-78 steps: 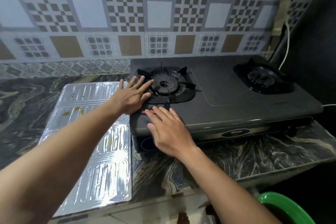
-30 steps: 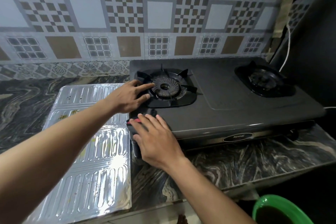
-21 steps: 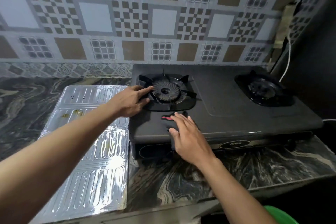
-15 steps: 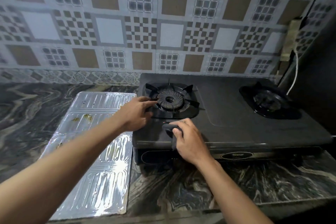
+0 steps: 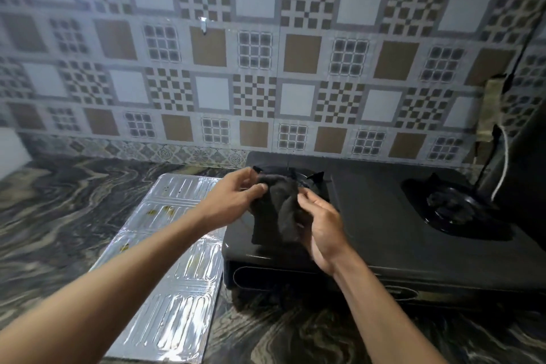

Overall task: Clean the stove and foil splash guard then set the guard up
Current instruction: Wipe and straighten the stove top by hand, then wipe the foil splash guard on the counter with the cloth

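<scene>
A black two-burner gas stove (image 5: pixel 384 224) stands on the marbled counter against the tiled wall. A dark cloth (image 5: pixel 276 213) hangs in the air over the stove's left burner, which it mostly hides. My left hand (image 5: pixel 233 201) pinches the cloth's upper left edge. My right hand (image 5: pixel 320 224) grips its right side. The foil splash guard (image 5: pixel 165 289) lies flat on the counter, left of the stove, with yellowish grease spots near its far end.
The right burner (image 5: pixel 452 207) sits uncovered at the stove's far right. A white cable (image 5: pixel 502 162) hangs down the dark corner wall on the right. The marbled counter (image 5: pixel 59 216) stretches to the left of the foil guard.
My right hand stopped wiping the stove's front left, bunched up the cloth and lifted it. My left hand left the burner grate and took the cloth's other side. The view tilted upward.
</scene>
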The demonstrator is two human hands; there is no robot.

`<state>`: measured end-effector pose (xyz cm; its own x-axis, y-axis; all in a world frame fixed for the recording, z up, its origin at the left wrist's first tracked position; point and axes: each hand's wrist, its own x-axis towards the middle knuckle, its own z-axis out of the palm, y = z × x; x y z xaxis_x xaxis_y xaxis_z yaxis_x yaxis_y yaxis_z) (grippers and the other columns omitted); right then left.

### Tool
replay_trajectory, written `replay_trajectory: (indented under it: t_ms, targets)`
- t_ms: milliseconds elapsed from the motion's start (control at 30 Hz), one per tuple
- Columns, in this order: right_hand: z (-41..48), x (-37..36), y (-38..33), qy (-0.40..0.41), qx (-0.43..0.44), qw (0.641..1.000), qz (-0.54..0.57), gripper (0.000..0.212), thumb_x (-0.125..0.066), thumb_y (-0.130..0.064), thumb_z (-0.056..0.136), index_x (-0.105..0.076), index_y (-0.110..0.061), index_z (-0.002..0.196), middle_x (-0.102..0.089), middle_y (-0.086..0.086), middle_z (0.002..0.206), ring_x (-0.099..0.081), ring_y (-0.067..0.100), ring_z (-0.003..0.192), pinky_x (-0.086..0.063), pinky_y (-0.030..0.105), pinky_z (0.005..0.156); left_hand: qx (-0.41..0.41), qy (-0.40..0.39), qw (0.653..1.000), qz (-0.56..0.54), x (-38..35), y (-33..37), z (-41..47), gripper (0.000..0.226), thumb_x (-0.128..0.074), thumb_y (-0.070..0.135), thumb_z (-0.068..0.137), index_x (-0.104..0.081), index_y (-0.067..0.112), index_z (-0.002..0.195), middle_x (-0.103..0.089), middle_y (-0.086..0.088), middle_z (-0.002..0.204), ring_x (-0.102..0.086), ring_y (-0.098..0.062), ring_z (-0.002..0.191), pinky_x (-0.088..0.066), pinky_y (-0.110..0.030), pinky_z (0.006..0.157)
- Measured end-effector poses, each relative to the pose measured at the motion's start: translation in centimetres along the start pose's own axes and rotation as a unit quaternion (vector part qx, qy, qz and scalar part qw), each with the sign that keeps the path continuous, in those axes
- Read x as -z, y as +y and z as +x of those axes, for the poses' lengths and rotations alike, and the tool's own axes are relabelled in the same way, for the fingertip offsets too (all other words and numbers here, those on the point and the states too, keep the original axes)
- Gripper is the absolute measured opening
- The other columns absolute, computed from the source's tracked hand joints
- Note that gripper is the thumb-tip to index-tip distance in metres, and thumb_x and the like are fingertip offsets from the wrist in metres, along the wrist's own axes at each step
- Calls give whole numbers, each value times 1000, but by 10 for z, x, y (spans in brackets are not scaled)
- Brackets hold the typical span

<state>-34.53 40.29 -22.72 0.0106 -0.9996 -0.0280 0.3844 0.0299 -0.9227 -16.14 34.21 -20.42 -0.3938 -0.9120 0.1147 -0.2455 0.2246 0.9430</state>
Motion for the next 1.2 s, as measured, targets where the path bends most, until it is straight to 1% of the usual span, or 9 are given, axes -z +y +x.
replay_trajectory:
  t_ms: [167,333,467,667,833,900,1000,1133,1200]
  targets:
    - [9,-12,-14,-18,103,976,-189,30,-72,-25,86,-66,-21,115,-74,6,108,-70,24,102,-55,50,93,-9,21,1000,-11,2,22,-2,18,-64,19,97,-54,4,99,-62,-6,82,-59,-20,78,-50,-34,66]
    - [18,-17,-31,-36,118,979,-162,22,-68,-16,87,-69,-24,108,-72,10,109,-67,32,105,-54,60,90,65,-19,996,-66,19,42,-18,27,-64,20,94,-65,7,117,-73,-12,106,-71,-22,99,-60,-33,79]
    - [29,-20,-43,-97,116,968,-201,23,-64,-4,93,-67,-16,111,-72,11,110,-65,30,110,-51,52,99,76,15,992,-95,32,44,-31,37,-71,21,84,-67,-1,114,-72,-19,113,-70,-26,103,-59,-35,89]
    - [49,-53,-49,-162,90,955,-232,32,-61,2,93,-66,-24,112,-69,17,113,-67,32,105,-57,54,89,86,56,988,-120,57,40,-44,25,-73,27,77,-66,11,94,-71,-5,90,-67,-16,85,-56,-28,73]
    - [70,-87,-43,-184,74,947,-254,31,-54,7,95,-64,-12,118,-66,22,117,-65,36,109,-60,46,83,127,36,976,-174,94,32,-47,29,-57,8,94,-65,6,122,-74,-7,105,-72,-14,90,-58,-24,70]
    - [79,-103,-38,-181,76,943,-269,31,-58,5,94,-62,-9,121,-65,22,116,-66,34,106,-60,47,83,149,36,976,-156,110,24,-44,29,-54,4,97,-64,2,124,-73,-8,104,-72,-12,86,-59,-22,68]
    - [104,-127,-21,-135,119,924,-337,30,-70,-9,88,-57,-15,114,-64,11,105,-65,20,92,-60,30,67,152,48,978,-132,132,5,-31,22,-56,3,96,-64,0,116,-72,-8,96,-70,-12,81,-59,-22,66]
    - [144,-160,13,-51,156,903,-398,8,-70,-25,86,-66,-18,85,-66,0,81,-64,17,79,-56,35,70,114,85,985,-103,165,-28,-3,7,-64,3,91,-67,7,96,-74,-2,83,-72,-10,76,-58,-22,66]
    - [162,-178,26,-46,104,927,-358,37,-59,-35,93,-70,0,91,-68,6,79,-66,23,78,-59,36,67,97,81,988,-85,185,-44,11,12,-70,6,84,-69,7,95,-76,-3,85,-72,-12,79,-59,-24,71]
